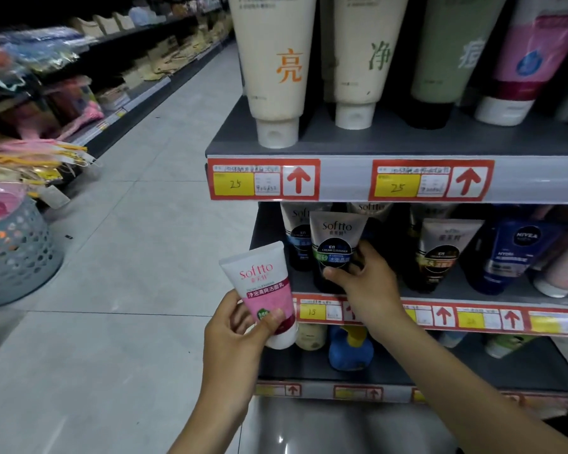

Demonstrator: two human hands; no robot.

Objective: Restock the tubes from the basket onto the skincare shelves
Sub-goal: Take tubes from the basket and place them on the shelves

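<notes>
My left hand (233, 326) grips a white and pink Softto tube (264, 290) by its lower part, cap down, in front of the shelf's left end. My right hand (364, 276) reaches into the middle skincare shelf (492, 291) and holds a grey and black Softto tube (333, 240) standing cap down at the shelf front, thumb across its lower face. Another Softto tube (297, 237) stands just left of it. A grey-blue perforated basket (17, 253) sits on the floor at the far left.
The top shelf (407, 144) carries large cream, green and pink tubes standing on their caps. A dark blue Nivea tube (512, 253) and other dark tubes fill the middle shelf to the right. The bottom shelf holds a blue bottle (350, 350). A tiled aisle (145, 224) runs left, with packed shelves beyond.
</notes>
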